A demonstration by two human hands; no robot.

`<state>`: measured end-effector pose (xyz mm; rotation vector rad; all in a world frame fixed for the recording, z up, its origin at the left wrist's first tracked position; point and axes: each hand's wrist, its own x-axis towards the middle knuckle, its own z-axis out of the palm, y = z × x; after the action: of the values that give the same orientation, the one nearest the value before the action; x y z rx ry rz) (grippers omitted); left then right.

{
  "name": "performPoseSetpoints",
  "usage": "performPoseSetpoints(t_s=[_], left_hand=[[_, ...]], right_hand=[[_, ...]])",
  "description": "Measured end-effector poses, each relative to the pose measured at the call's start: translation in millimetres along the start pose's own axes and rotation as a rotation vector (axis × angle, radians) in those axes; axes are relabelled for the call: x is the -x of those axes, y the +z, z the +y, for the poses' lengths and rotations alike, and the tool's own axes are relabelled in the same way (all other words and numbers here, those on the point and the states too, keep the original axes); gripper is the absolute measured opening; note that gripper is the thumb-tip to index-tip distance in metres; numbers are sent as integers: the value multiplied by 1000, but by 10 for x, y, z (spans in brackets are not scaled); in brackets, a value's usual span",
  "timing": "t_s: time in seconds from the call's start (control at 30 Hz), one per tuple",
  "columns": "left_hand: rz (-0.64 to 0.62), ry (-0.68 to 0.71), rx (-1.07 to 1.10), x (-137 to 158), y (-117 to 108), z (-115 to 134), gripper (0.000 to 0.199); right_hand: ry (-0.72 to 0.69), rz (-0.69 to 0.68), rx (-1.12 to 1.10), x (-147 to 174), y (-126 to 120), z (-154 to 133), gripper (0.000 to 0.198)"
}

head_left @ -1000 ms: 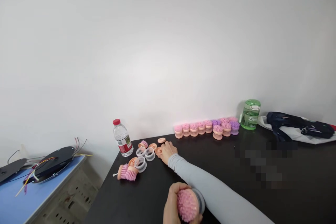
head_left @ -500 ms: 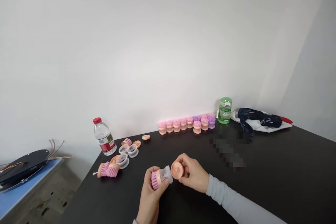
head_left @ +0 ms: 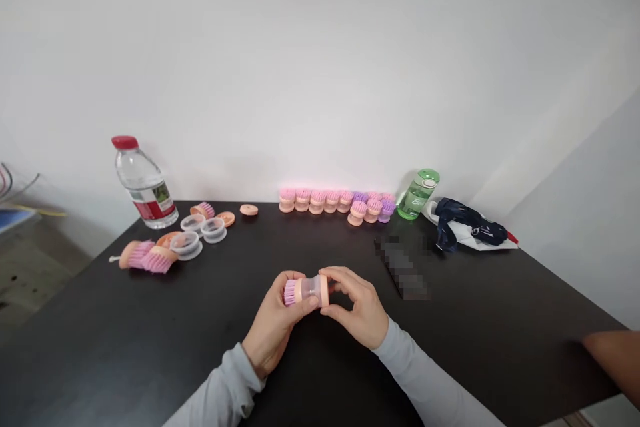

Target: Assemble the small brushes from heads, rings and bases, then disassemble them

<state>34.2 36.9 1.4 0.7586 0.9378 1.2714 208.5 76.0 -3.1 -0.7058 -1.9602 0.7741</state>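
The sleeves (head_left: 220,383) are light grey (slightly wrinkled).

The left hand (head_left: 277,313) grips a pink-bristled brush (head_left: 304,287) on its side, bristles facing left, and here's the right hand (head_left: 357,307), thumb and fingers pinching the peach cap (head_left: 325,291) at the clear end! Off left, clear rings (head_left: 213,230) and loose brush heads (head_left: 160,259) cluster near a red-capped bottle (head_left: 153,200). Back at the wall, pink and purple brushes (head_left: 317,202) line up upright, a green container (head_left: 417,197) just beside them, dark bundle (head_left: 465,219) to its right.
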Motion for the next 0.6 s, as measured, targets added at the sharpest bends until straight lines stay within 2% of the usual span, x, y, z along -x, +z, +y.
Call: performPoseSetpoints(t_s=[0.13, 0.27, 0.33, 0.4, 0.5, 0.6], left_hand=[[5, 11, -27, 38, -80, 30, 46], [8, -31, 14, 71, -113, 53, 44], [-11, -22, 0, 82, -108, 42, 43], [-18, 46, -81, 85, -105, 14, 46], [-14, 180, -228, 69, -127, -40, 49], [-1, 261, -258, 31, -167, -68, 49]], right_hand=[[-103, -60, 136, 14, 21, -61, 46], [-187, -57, 238, 9, 60, -124, 42], [-141, -55, 251, 14, 77, -136, 37], [-14, -52, 248, 25, 98, -132, 31], [183, -65, 192, 40, 149, -100, 39], [200, -61, 50, 26, 193, -56, 41]])
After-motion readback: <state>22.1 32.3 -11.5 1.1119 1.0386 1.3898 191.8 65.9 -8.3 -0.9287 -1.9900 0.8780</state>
